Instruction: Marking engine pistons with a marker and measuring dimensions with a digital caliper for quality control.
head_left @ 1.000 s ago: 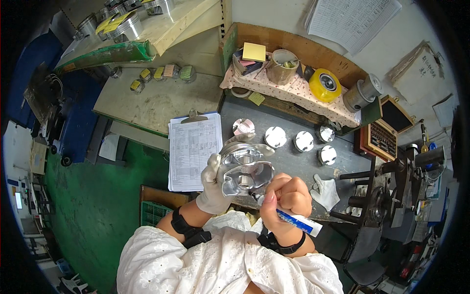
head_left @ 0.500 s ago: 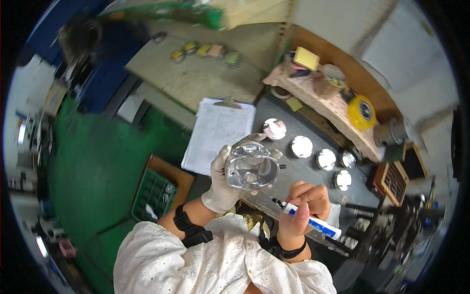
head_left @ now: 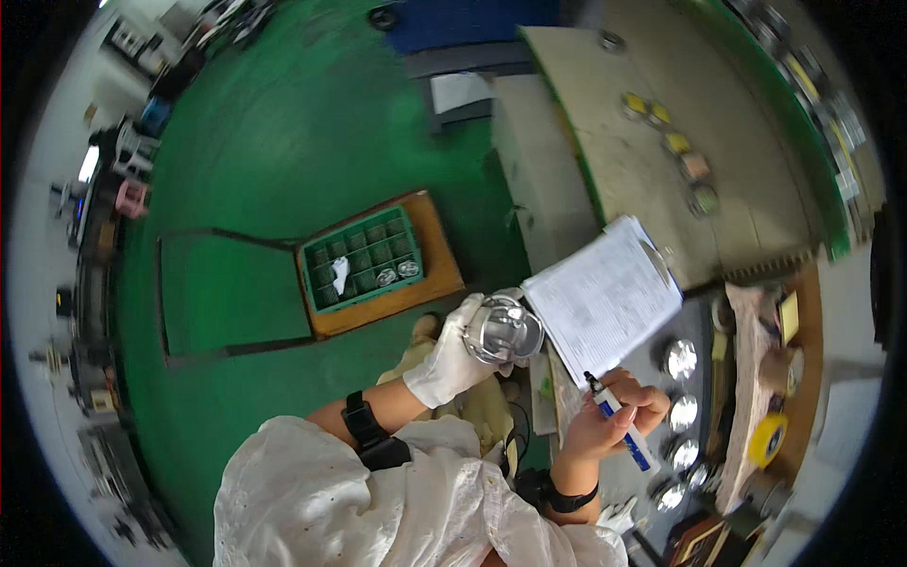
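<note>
My left hand (head_left: 444, 367), in a white glove, is closed around a shiny metal piston (head_left: 511, 331). The piston is tilted so that its hollow side shows, and it is held just left of a clipboard with printed sheets (head_left: 605, 298). Bare, my right hand (head_left: 619, 412) grips a white and blue marker pen (head_left: 642, 457). The pen's dark tip is uncapped and points up and away, near the lower edge of the papers and apart from the piston. Several more pistons (head_left: 682, 413) stand in a loose row on the grey bench to the right.
On the floor at left, a flat cart (head_left: 442, 265) with a wooden deck carries a green divided crate (head_left: 321, 300) with a few pistons and a white cloth. A beige table (head_left: 605, 104) holds small labelled parts. Yellow tape (head_left: 766, 440) sits on the right shelf.
The view has swung left, bringing the cart and crate further in. My left hand has turned the piston and now holds it beside the clipboard. My right hand still grips the pen.
</note>
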A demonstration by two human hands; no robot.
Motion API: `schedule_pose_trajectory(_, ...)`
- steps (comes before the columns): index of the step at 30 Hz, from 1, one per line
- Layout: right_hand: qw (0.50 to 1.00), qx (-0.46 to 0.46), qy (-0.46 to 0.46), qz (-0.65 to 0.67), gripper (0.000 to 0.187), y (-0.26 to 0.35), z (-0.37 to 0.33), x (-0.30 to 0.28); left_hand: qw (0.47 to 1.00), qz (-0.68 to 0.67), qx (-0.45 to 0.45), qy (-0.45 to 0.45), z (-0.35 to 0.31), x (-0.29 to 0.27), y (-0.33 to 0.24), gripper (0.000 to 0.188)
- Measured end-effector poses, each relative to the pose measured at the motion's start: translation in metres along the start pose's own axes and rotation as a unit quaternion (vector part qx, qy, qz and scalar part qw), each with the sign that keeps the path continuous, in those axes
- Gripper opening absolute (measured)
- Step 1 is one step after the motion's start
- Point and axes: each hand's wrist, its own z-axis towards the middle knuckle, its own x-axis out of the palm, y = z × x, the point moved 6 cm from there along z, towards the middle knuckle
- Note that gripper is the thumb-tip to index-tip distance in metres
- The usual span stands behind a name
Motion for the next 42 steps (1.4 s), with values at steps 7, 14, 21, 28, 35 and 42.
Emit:
schedule_pose_trajectory(7, 0.972, 0.046, 0.156, -0.172, 0.05, -0.086, -0.053, 0.138, 0.991, -0.111, 0.05, -0.055, -0.01, -0.146, -0.085, 0.042)
schedule_pose_trajectory(14, 0.906, 0.26, 0.272, -0.194, 0.01, -0.26, -0.145, 0.209, 0.966, 0.111, 0.054, -0.228, -0.032, -0.306, -0.171, 0.065)
schedule_pose_trajectory(21, 0.728, 0.193, 0.524, -0.397, 0.025, -0.369, -0.244, 0.229, 0.876, 0.195, 0.001, -0.441, -0.038, -0.482, -0.193, 0.081)
schedule_pose_trajectory(28, 0.524, 0.274, 0.62, -0.515, 0.046, -0.448, -0.374, 0.195, 0.705, 0.432, -0.036, -0.561, 0.007, -0.633, -0.196, 0.082)
schedule_pose_trajectory(35, 0.492, 0.183, 0.664, -0.532, 0.052, -0.471, -0.405, 0.146, 0.597, 0.562, -0.117, -0.56, 0.086, -0.693, -0.187, 0.084)
schedule_pose_trajectory(42, 0.466, 0.174, 0.693, -0.522, 0.03, -0.466, -0.408, 0.159, 0.436, 0.728, -0.127, -0.513, 0.108, -0.74, -0.166, 0.082)
